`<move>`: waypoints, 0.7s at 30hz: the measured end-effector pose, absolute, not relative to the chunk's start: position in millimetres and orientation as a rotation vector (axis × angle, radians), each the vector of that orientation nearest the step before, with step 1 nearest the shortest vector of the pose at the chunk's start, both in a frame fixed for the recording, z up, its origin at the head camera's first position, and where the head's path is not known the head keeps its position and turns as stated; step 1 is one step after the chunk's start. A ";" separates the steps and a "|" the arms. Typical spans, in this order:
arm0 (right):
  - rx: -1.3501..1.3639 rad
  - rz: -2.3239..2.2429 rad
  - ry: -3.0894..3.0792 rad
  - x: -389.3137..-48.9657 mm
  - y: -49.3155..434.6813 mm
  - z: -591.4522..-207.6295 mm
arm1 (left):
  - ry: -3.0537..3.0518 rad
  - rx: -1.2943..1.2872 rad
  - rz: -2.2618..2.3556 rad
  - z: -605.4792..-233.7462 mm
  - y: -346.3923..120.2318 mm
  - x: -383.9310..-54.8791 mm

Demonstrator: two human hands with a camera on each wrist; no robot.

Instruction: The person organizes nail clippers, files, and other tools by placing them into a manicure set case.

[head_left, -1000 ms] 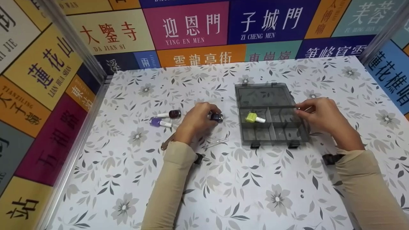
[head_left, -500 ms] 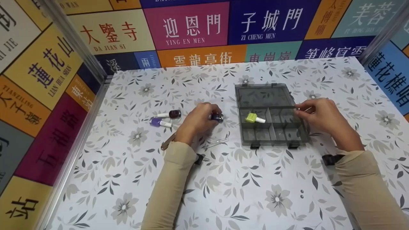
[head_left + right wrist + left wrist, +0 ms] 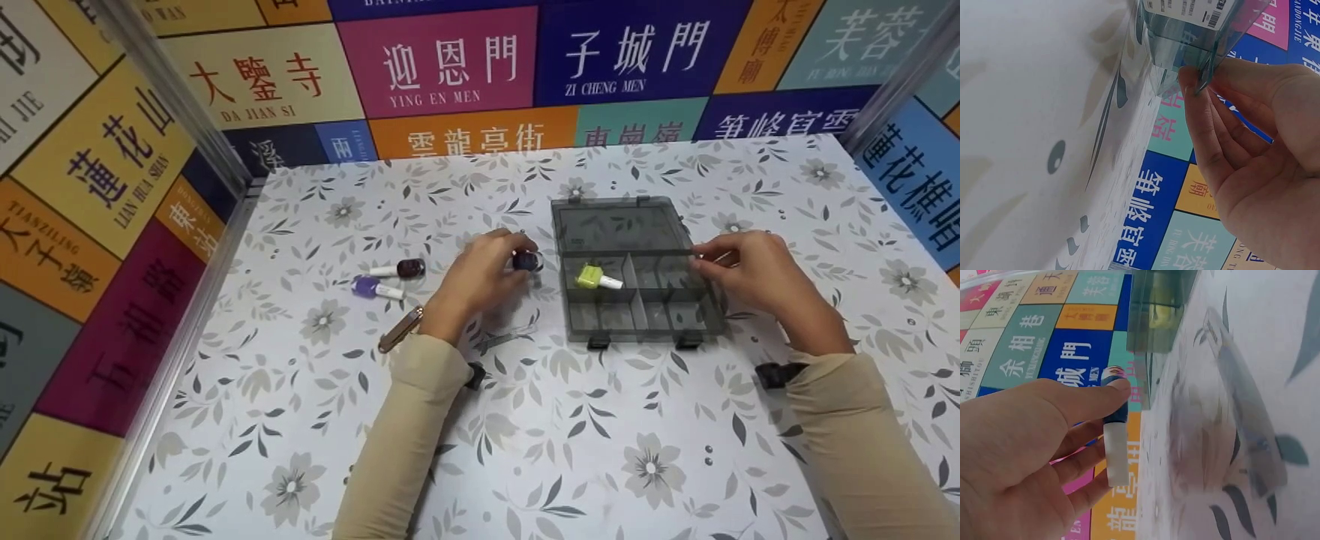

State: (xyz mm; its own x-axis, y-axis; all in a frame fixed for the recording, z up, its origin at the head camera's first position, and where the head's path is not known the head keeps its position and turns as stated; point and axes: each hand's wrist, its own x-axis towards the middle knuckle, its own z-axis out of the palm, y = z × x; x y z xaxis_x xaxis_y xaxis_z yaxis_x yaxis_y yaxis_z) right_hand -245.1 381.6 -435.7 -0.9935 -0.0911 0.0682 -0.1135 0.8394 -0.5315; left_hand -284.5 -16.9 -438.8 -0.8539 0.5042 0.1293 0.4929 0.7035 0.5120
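My left hand (image 3: 487, 274) pinches a dark blue nail polish bottle (image 3: 527, 261) between thumb and fingers, just left of the box. The left wrist view shows its white cap (image 3: 1117, 453) pointing toward the fingers. A smoky translucent compartment box (image 3: 637, 313) lies with its lid folded back. Thumb and fingers of my right hand (image 3: 757, 270) pinch the box's right edge, seen up close in the right wrist view. A yellow-green nail polish bottle (image 3: 589, 276) with a white cap lies in the box's left back compartment.
Left of my left hand lie a dark red nail polish bottle (image 3: 410, 268) and a purple one (image 3: 366, 286). A slim brown tool (image 3: 401, 330) is by the left wrist, and a clear, narrow plastic piece (image 3: 510, 337) lies before the box. Printed panels stand behind the table.
My left hand has moved slightly right and away from me, carrying the dark blue nail polish bottle toward the box. The right hand and the box have stayed in place.
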 end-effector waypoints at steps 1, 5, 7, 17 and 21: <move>0.162 0.864 -2.973 -245.0 381.6 -435.5 | 2.888 0.860 0.856 -438.7 -15.1 -284.0; 0.201 0.861 -2.959 -244.9 381.9 -435.6 | 2.905 0.922 0.844 -438.8 -7.8 -281.1; 0.221 0.853 -2.953 -244.8 382.0 -435.9 | 2.914 0.939 0.831 -438.9 -4.0 -279.3; 0.216 0.851 -2.959 -245.7 382.2 -437.1 | 2.948 0.990 0.805 -441.3 10.5 -272.9; 0.201 0.863 -2.963 -246.4 382.2 -437.9 | 2.958 0.990 0.793 -442.1 13.5 -271.3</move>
State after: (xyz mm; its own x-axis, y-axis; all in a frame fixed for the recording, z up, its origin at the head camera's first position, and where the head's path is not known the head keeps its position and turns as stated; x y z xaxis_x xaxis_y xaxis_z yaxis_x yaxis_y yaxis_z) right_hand -246.4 382.2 -437.9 -0.9904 -0.1110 0.0829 -0.1382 0.8359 -0.5312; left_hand -271.3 13.5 -442.1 -0.8080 0.5459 0.2215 0.5835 0.6898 0.4285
